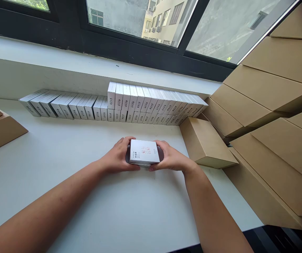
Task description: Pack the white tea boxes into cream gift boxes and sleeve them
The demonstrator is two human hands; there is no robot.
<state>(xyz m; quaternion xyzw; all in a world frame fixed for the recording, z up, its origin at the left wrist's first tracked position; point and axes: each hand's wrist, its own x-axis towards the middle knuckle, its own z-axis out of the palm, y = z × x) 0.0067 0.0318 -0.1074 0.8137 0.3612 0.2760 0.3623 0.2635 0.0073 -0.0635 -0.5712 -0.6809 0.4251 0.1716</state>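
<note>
A small white cardboard box (144, 151) with black and red printed characters lies flat at the middle of the white table. My left hand (117, 156) is closed round its left end, with the thumb along the near side. On the opposite end my right hand (170, 157) grips it the same way. A thin edge shows under the box's near side; I cannot tell if a second box lies beneath. Behind my hands stands a long row of similar white boxes (137, 100), upright and side by side, two layers high on its right part and one on its left.
Brown cardboard boxes (269, 84) are piled high on the right. One brown box (206, 142) sits close to my right hand. More brown cardboard (0, 131) is at the left edge. A sill and dark window frame (129, 42) run along the back.
</note>
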